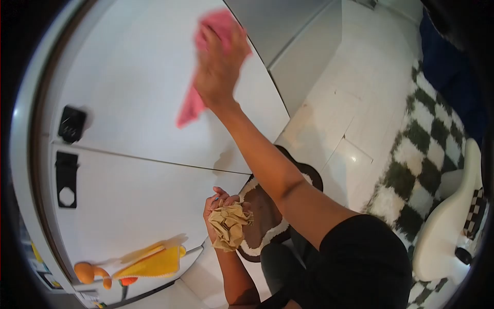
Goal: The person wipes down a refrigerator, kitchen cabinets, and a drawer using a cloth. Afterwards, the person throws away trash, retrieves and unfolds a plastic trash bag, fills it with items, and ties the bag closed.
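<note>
My right hand (220, 72) presses a pink cloth (191, 105) against the upper white door panel (128, 92); the cloth is bunched under the fingers and one corner trails loose. My left hand (213, 201) is closed around a crumpled brown wad that looks like paper (229, 226), near the lower white panel (149, 201). Its fingers are curled and partly hidden by the wad. A thin seam divides the two panels.
A black fitting (72, 123) and a black holder (66, 180) are fixed to the panels. A yellow cloth (154, 263) hangs from an orange figure (85, 273). Under my arms lies a brown mat (262, 206). To the right are a checkered rug (406, 175) and a cream chair (437, 237).
</note>
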`<state>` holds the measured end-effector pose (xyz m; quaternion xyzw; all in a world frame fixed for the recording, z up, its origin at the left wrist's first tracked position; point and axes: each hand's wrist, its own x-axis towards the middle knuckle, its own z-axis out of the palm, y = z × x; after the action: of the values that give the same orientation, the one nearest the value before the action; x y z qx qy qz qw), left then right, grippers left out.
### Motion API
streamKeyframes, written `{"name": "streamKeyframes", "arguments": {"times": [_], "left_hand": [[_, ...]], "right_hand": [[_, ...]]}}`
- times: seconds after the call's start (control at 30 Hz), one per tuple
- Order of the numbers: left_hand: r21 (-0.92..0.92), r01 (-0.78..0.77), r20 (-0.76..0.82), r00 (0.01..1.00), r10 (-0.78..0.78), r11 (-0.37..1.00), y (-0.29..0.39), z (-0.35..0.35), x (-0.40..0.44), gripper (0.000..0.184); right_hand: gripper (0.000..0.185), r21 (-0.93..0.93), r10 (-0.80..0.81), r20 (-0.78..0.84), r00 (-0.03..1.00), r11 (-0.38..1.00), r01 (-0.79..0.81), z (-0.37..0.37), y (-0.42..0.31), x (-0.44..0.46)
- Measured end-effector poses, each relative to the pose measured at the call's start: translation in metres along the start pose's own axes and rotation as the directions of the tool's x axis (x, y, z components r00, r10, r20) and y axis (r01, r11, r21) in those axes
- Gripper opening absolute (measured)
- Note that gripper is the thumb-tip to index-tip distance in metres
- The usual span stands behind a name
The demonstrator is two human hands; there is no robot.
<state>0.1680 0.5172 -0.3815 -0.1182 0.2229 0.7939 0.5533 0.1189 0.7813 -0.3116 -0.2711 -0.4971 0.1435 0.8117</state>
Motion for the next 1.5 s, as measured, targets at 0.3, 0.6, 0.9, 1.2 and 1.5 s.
{"name": "streamKeyframes", "arguments": {"times": [0.3,0.6,0.9,1.2,1.5], "left_hand": [[0.029,0.004,-0.122,0.993,0.000,1.000,0.008,-0.035,0.003,0.019],[0.036,-0.090,-0.109,0.990,0.094,0.995,0.025,-0.038,-0.011,0.016],[0.072,-0.186,-0.050,0.981,0.190,0.980,0.023,-0.020,-0.047,0.015],[0.128,-0.159,-0.079,0.982,0.170,0.979,0.027,-0.044,-0.021,0.017],[0.043,-0.058,-0.134,0.989,0.063,0.997,0.025,-0.051,-0.008,0.016]], "right_hand": [[0.036,-0.321,0.600,-0.184,0.778,0.712,-0.625,-0.115,0.205,-0.282],[0.036,-0.160,0.915,-0.318,0.250,0.208,-0.965,-0.091,0.078,-0.313],[0.035,0.209,0.444,0.145,0.884,0.859,-0.466,-0.015,-0.093,-0.086],[0.048,-0.135,0.378,0.188,0.907,0.924,-0.357,-0.077,0.079,-0.193],[0.040,-0.379,0.782,-0.124,0.611,0.532,-0.757,-0.126,0.223,-0.274]]}}
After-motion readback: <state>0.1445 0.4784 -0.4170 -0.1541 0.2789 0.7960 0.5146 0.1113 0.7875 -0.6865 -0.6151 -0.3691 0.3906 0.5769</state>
